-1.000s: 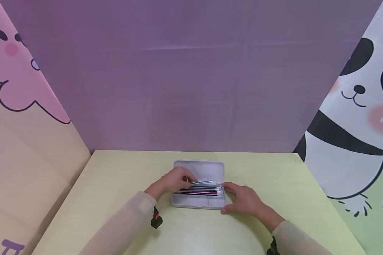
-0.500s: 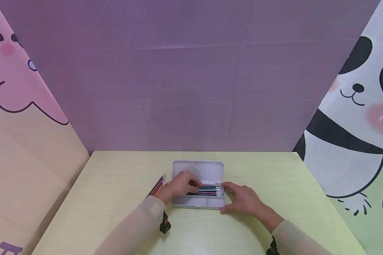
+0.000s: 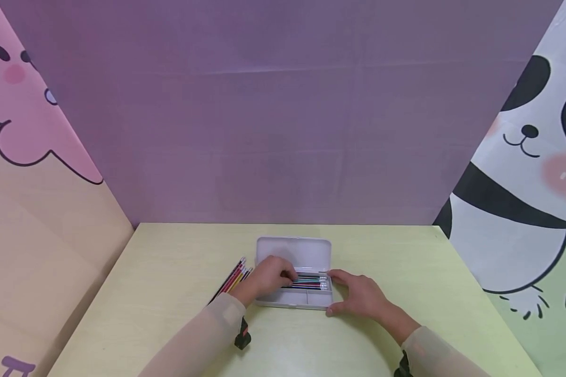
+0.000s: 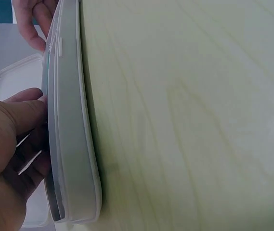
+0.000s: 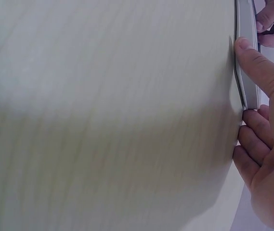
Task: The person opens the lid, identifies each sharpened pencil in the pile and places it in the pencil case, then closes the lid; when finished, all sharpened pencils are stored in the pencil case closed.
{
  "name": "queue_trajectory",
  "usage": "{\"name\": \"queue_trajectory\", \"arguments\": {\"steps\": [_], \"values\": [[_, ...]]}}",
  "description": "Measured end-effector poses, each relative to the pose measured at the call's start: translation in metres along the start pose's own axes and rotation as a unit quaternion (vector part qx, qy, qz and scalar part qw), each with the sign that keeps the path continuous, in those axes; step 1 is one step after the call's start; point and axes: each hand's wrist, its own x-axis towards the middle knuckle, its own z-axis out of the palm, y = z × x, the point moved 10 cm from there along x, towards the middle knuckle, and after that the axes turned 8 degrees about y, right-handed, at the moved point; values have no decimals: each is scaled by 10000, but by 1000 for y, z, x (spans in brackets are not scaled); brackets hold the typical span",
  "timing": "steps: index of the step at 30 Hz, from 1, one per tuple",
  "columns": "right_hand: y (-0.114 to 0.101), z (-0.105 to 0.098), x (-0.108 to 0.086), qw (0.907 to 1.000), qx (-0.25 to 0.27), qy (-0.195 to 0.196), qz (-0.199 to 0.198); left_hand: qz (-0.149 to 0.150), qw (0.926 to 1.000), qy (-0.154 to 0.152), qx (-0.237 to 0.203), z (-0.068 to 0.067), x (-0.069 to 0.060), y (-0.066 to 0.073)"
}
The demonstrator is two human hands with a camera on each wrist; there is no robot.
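Note:
An open, pale pencil case [image 3: 283, 301] lies on the table, its lid [image 3: 306, 252] tipped back. Several pencils [image 3: 313, 287] fill its rear compartment, a teal one among them. My left hand [image 3: 269, 276] reaches over the case's left part. Its thumb and fingers pinch the teal pencil low among the others; in the left wrist view the case wall hides the fingertips. With my right hand [image 3: 362, 296] I hold the right end of the case, thumb at the front corner and fingers at the back. The right wrist view shows that thumb [image 5: 257, 60] against the front wall.
More pencils [image 3: 231, 280], dark, red and yellow, lie slanted on the table left of the case, partly behind my left wrist. The front compartment of the case has a small divider [image 3: 308, 297]. A purple backdrop [image 3: 283, 131] rises behind the table [image 3: 382, 246].
My left hand has lowered the teal pencil from above the case into the rear compartment and moved slightly right. The loose pencils on the left have come into sight. My right hand stays put.

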Motion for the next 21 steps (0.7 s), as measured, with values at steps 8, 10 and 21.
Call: {"name": "queue_trajectory", "arguments": {"steps": [8,10,21], "values": [[1,2,0,10000,56,39,-28,228,9990,165,357,0,-1,5],[1,2,1,10000,72,40,-17,144,9994,205,227,0,-2,4],[-1,1,-1,10000,42,4,-66,-946,9790,1023,-1490,-33,-28,-26]]}}
